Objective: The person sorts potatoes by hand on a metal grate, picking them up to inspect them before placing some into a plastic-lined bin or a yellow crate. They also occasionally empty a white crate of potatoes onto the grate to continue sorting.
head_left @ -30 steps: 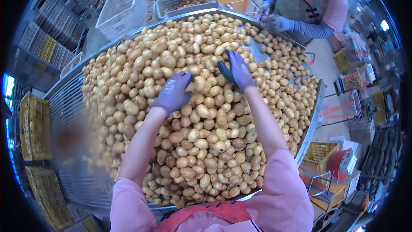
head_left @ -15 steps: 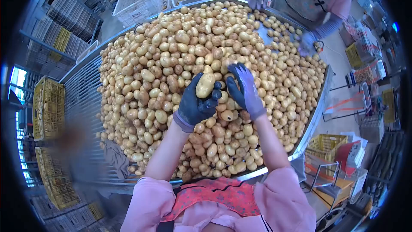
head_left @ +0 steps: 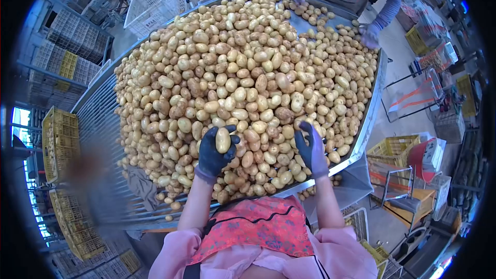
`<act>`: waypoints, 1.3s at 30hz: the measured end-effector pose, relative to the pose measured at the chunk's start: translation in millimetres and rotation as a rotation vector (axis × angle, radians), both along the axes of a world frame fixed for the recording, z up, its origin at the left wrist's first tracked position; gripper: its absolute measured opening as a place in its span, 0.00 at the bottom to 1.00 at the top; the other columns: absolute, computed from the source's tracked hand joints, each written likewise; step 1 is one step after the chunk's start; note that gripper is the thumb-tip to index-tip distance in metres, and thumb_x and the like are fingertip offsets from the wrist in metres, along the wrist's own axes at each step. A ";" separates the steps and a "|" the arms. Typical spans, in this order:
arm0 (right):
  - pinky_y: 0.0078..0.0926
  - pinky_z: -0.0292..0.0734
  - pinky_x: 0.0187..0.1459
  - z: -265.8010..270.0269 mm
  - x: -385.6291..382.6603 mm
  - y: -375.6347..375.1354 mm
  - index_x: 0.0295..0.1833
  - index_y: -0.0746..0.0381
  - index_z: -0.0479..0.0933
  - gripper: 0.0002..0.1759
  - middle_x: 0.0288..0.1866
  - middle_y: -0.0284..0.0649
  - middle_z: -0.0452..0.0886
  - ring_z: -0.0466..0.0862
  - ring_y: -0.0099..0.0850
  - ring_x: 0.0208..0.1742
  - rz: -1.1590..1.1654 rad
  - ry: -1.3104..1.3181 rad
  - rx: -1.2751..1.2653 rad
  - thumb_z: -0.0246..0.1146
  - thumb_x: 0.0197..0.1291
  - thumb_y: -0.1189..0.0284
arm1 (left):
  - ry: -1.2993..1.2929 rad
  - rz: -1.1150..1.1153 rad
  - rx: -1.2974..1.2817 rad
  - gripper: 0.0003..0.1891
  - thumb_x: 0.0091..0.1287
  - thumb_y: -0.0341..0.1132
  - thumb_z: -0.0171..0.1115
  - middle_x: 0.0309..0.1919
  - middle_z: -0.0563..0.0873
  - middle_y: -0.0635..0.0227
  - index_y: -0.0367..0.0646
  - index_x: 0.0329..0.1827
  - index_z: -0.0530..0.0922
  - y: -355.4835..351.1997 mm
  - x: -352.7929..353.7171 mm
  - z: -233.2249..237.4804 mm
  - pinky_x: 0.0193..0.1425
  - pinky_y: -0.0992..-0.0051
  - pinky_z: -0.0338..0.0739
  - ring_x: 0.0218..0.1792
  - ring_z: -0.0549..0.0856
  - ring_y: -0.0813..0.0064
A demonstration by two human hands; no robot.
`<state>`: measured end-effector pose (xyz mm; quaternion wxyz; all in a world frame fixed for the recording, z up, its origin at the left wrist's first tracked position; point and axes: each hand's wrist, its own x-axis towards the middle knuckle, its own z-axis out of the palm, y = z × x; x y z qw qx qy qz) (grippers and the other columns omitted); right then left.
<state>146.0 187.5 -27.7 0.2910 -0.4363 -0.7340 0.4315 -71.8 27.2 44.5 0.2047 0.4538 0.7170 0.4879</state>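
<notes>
A big heap of potatoes [head_left: 222,80] covers much of a slatted metal sorting table [head_left: 95,108]. My left hand [head_left: 213,156], in a dark glove, is closed around one smooth oval potato [head_left: 223,140] above the near side of the heap. To its right, my right hand [head_left: 312,150] wears a dark glove with a lilac back. Its thumb and fingers are apart over the heap's near right side. A tan potato shows by its fingertips, and I see no grip on it.
Across the table a co-worker's gloved hands [head_left: 370,36] reach into the potatoes. White crates [head_left: 153,8] stand behind the far edge. Yellow crates [head_left: 61,144] line the left, and another yellow crate [head_left: 395,150] sits at right. A grey cloth [head_left: 140,186] lies on the slats.
Both hands have come nearer my body and moved farther apart, the left still holding the potato. The view has shifted, showing more of the table's near right corner.
</notes>
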 end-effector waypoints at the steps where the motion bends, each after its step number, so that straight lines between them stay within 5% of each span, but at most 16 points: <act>1: 0.35 0.76 0.53 11.4 -16.7 11.8 0.55 0.66 0.73 0.20 0.50 0.48 0.80 0.81 0.42 0.52 0.094 0.049 0.134 0.64 0.60 0.69 | -0.055 -0.031 -0.041 0.20 0.60 0.28 0.60 0.40 0.83 0.66 0.34 0.56 0.72 -7.9 -2.0 0.4 0.42 0.79 0.80 0.40 0.84 0.73; 6: 0.41 0.73 0.59 39.9 -169.4 106.1 0.58 0.65 0.72 0.21 0.54 0.49 0.78 0.77 0.45 0.58 0.401 0.057 0.804 0.60 0.59 0.71 | -0.287 -0.027 0.139 0.20 0.66 0.30 0.59 0.55 0.79 0.60 0.33 0.59 0.67 -8.7 -9.6 -21.2 0.53 0.75 0.78 0.57 0.82 0.66; 9: 0.39 0.74 0.57 17.8 -252.2 143.8 0.54 0.59 0.74 0.18 0.54 0.45 0.79 0.76 0.43 0.58 0.621 -0.250 0.774 0.58 0.57 0.70 | -0.116 -0.019 0.171 0.16 0.65 0.32 0.56 0.50 0.85 0.61 0.35 0.53 0.78 4.4 -11.7 -0.8 0.57 0.72 0.75 0.51 0.83 0.67; 12: 0.40 0.76 0.52 38.9 -273.7 141.2 0.49 0.57 0.75 0.13 0.50 0.43 0.80 0.78 0.43 0.55 0.662 -0.468 0.677 0.58 0.58 0.70 | -0.577 0.081 0.294 0.13 0.66 0.35 0.55 0.47 0.86 0.63 0.43 0.47 0.85 12.0 -4.9 1.8 0.55 0.66 0.74 0.48 0.82 0.64; 14: 0.37 0.76 0.51 43.6 -251.8 136.0 0.52 0.56 0.76 0.14 0.49 0.43 0.80 0.79 0.40 0.53 0.664 -0.201 0.563 0.60 0.60 0.68 | -0.227 0.060 0.164 0.13 0.67 0.35 0.56 0.47 0.86 0.63 0.43 0.47 0.85 13.8 -8.5 3.6 0.53 0.66 0.75 0.45 0.82 0.63; 18: 0.26 0.75 0.52 40.2 -154.0 87.5 0.52 0.64 0.76 0.16 0.47 0.38 0.79 0.77 0.26 0.50 0.456 0.496 -0.333 0.64 0.61 0.68 | -0.015 -0.007 0.111 0.13 0.66 0.34 0.56 0.48 0.85 0.62 0.43 0.49 0.84 14.5 -8.0 4.2 0.51 0.65 0.76 0.45 0.82 0.62; 21: 0.22 0.76 0.48 -33.1 -37.3 34.7 0.53 0.67 0.72 0.22 0.45 0.38 0.79 0.79 0.25 0.45 0.174 0.198 0.392 0.67 0.52 0.86 | 0.104 -0.070 0.090 0.16 0.63 0.30 0.57 0.51 0.84 0.62 0.43 0.55 0.80 9.2 -8.2 -4.2 0.52 0.66 0.77 0.50 0.82 0.61; 23: 0.30 0.79 0.46 -33.1 41.5 -15.5 0.56 0.70 0.71 0.26 0.41 0.43 0.81 0.82 0.32 0.44 0.040 0.275 -0.050 0.71 0.51 0.80 | 0.088 0.030 0.273 0.17 0.67 0.31 0.58 0.52 0.82 0.61 0.40 0.58 0.72 9.0 -1.3 -21.6 0.45 0.75 0.79 0.48 0.84 0.68; 25: 0.28 0.78 0.48 -67.9 129.8 -60.6 0.60 0.71 0.68 0.28 0.48 0.46 0.80 0.82 0.33 0.47 -0.008 0.270 0.221 0.68 0.52 0.82 | -0.085 0.090 0.359 0.19 0.69 0.36 0.59 0.53 0.80 0.60 0.39 0.59 0.69 5.8 6.1 -36.2 0.40 0.80 0.79 0.45 0.84 0.72; 27: 0.24 0.75 0.38 -65.4 217.6 -95.4 0.49 0.61 0.73 0.13 0.39 0.39 0.80 0.78 0.29 0.36 -0.270 0.585 -0.877 0.60 0.63 0.67 | -1.369 0.263 0.211 0.19 0.69 0.44 0.58 0.50 0.81 0.62 0.44 0.56 0.71 -11.0 -8.2 -23.3 0.34 0.83 0.77 0.38 0.82 0.75; 28: 0.21 0.74 0.32 -64.1 261.5 -112.7 0.44 0.56 0.75 0.12 0.35 0.36 0.80 0.75 0.26 0.30 -0.613 0.717 -1.274 0.56 0.68 0.59 | -1.207 0.328 0.126 0.19 0.67 0.44 0.60 0.48 0.82 0.63 0.45 0.55 0.72 -13.2 -6.8 -22.1 0.34 0.82 0.77 0.38 0.82 0.75; 29: 0.27 0.74 0.37 -71.2 301.0 -131.6 0.47 0.59 0.74 0.15 0.40 0.40 0.80 0.76 0.32 0.36 -0.725 0.570 -1.240 0.55 0.67 0.58 | -1.114 0.341 0.092 0.18 0.66 0.43 0.61 0.45 0.83 0.64 0.44 0.53 0.73 -14.9 -5.1 -17.9 0.34 0.82 0.76 0.37 0.81 0.77; 31: 0.38 0.74 0.47 -57.2 348.2 -163.9 0.54 0.63 0.73 0.22 0.48 0.48 0.79 0.78 0.42 0.46 -0.609 -0.908 -0.689 0.55 0.67 0.55 | -0.726 0.255 0.015 0.14 0.65 0.42 0.61 0.38 0.83 0.66 0.42 0.47 0.76 -21.5 -6.9 -18.3 0.33 0.81 0.74 0.34 0.80 0.79; 32: 0.44 0.74 0.52 -36.1 338.9 -162.3 0.58 0.65 0.72 0.26 0.53 0.52 0.79 0.80 0.47 0.52 -0.622 -1.267 -0.683 0.55 0.67 0.54 | -0.432 0.151 -0.018 0.13 0.65 0.42 0.61 0.34 0.83 0.67 0.41 0.43 0.78 -21.3 -8.2 -22.8 0.34 0.81 0.73 0.32 0.80 0.80; 36: 0.47 0.70 0.57 -58.5 318.2 -134.3 0.60 0.67 0.69 0.29 0.54 0.59 0.75 0.74 0.56 0.56 -0.843 -0.947 -0.070 0.60 0.63 0.56 | -0.328 0.204 -0.184 0.09 0.63 0.36 0.64 0.27 0.81 0.69 0.37 0.35 0.80 7.9 0.5 -17.2 0.38 0.78 0.73 0.30 0.79 0.79; 39: 0.51 0.62 0.62 -75.5 245.1 -69.0 0.64 0.70 0.65 0.32 0.62 0.59 0.70 0.69 0.56 0.63 -0.495 -0.823 0.285 0.61 0.63 0.59 | 0.220 -0.111 -0.123 0.09 0.61 0.33 0.65 0.31 0.83 0.62 0.34 0.29 0.80 39.7 4.1 -9.9 0.41 0.72 0.75 0.33 0.81 0.67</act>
